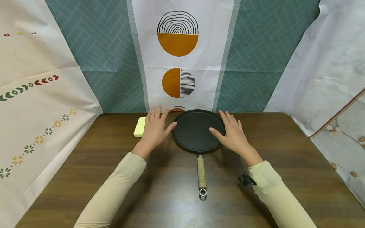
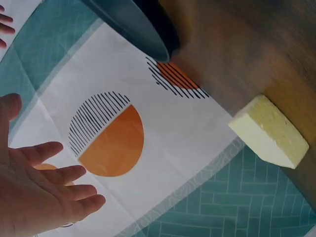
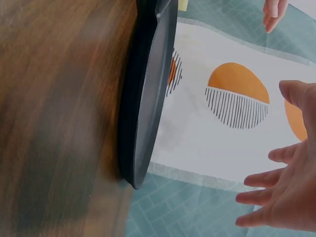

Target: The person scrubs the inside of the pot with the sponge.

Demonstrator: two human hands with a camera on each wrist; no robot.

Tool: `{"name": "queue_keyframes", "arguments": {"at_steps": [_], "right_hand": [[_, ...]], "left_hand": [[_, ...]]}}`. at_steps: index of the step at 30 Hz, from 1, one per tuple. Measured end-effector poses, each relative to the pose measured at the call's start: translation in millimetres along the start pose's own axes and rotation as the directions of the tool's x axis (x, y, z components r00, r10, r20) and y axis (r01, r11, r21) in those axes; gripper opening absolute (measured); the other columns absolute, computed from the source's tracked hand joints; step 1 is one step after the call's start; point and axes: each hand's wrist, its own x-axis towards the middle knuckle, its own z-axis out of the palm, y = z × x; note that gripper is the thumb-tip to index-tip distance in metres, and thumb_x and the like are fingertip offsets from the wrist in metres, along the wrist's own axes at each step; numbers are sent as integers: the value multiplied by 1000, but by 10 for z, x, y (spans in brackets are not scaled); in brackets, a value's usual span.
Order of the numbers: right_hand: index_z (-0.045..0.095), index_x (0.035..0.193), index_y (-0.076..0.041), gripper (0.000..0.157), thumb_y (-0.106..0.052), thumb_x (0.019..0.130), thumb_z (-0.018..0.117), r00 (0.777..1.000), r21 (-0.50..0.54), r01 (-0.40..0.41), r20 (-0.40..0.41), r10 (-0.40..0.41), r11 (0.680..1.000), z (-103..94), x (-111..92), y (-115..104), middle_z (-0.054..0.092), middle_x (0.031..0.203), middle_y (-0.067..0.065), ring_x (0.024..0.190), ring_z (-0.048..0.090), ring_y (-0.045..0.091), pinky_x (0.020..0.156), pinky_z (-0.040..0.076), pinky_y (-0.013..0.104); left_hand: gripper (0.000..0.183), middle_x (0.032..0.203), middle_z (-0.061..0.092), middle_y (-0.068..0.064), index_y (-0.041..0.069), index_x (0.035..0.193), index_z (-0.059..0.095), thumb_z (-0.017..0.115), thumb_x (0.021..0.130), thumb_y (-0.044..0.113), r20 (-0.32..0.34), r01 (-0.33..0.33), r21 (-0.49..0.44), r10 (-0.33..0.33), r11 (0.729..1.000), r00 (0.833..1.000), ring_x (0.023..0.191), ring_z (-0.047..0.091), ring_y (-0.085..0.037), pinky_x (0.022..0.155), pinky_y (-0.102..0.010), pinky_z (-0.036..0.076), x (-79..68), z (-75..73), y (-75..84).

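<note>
A flat black pan [image 1: 196, 131] with a wooden handle [image 1: 201, 172] lies on the table, its handle toward me. Over the table at the pan's left, my left hand [image 1: 155, 128] is held up with fingers spread, holding nothing. My right hand [image 1: 232, 133] hovers likewise at the pan's right edge; in the right wrist view it stands apart from the pan [image 3: 148, 113]. Partly covered by my left hand in the head view is a pale yellow block [image 1: 139, 127], perhaps a sponge. The left wrist view shows the whole block [image 2: 270, 132], apart from the fingers.
The brown wooden table [image 1: 85, 177] ends at the back against a hanging cloth [image 1: 114, 79] with orange and striped circles. Pale cloths hang at the left and right. A small black device [image 1: 246, 180] is at my right sleeve.
</note>
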Motion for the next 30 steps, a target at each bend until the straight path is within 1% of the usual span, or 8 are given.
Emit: {"name": "queue_keyframes", "arguments": {"at_steps": [3,6,9,13,15,20,23,30], "right_hand": [[12,156,-11,88,-55,92,54,1000,41,1,-4,-1,999,-8,-5,-3,14,158,21,144,11,41,109,3,65],[12,155,-9,88,-53,93,55,1000,85,2,-2,-2,996,-22,-16,-15,15,158,20,145,12,39,110,5,64],[10,156,-9,87,-52,93,55,1000,132,-7,7,6,991,-40,-34,-30,14,158,18,145,13,38,110,11,62],[8,156,-11,87,-52,94,54,998,205,-50,39,43,977,-57,-71,-57,13,159,17,144,14,38,110,18,60],[9,156,-10,86,-51,95,53,997,235,-70,48,60,969,-62,-88,-74,14,159,17,144,15,39,109,19,61],[14,155,-8,81,-49,96,52,994,287,-105,54,93,952,-65,-132,-108,22,155,21,140,24,41,107,25,60],[16,154,-8,79,-48,96,52,990,321,-133,82,112,938,-66,-168,-117,27,153,22,139,27,42,105,28,61],[18,154,-7,77,-45,97,53,979,439,-183,161,124,880,-73,-237,-116,29,152,24,137,29,45,105,30,59]], "left_hand": [[68,155,22,-23,7,149,33,51,97,46,-25,-18,-1,18,1000,1000,143,14,-43,113,-56,13,-8,-42,-46],[65,153,26,-24,4,148,35,53,98,41,-49,-24,-6,24,1000,999,141,20,-44,112,-56,17,-12,-85,-90],[62,150,31,-25,1,146,38,56,97,36,-79,-26,-16,25,1000,997,139,25,-43,111,-56,20,-12,-124,-136],[59,145,37,-27,-2,143,40,58,97,31,-98,-19,-27,16,999,995,134,32,-43,109,-55,24,-19,-153,-209],[58,142,39,-27,-3,141,42,59,96,28,-105,-10,-32,7,999,994,132,34,-43,108,-55,26,-24,-163,-251],[53,137,44,-27,-5,138,45,60,95,24,-126,14,-64,-22,998,992,125,40,-44,104,-55,30,-22,-177,-350],[53,135,45,-27,-5,138,46,60,95,22,-117,35,-87,-45,996,992,123,41,-44,103,-55,32,-16,-170,-416],[53,131,46,-27,-6,138,46,61,95,21,-80,92,-113,-101,989,992,119,42,-44,101,-54,33,20,-145,-571]]}}
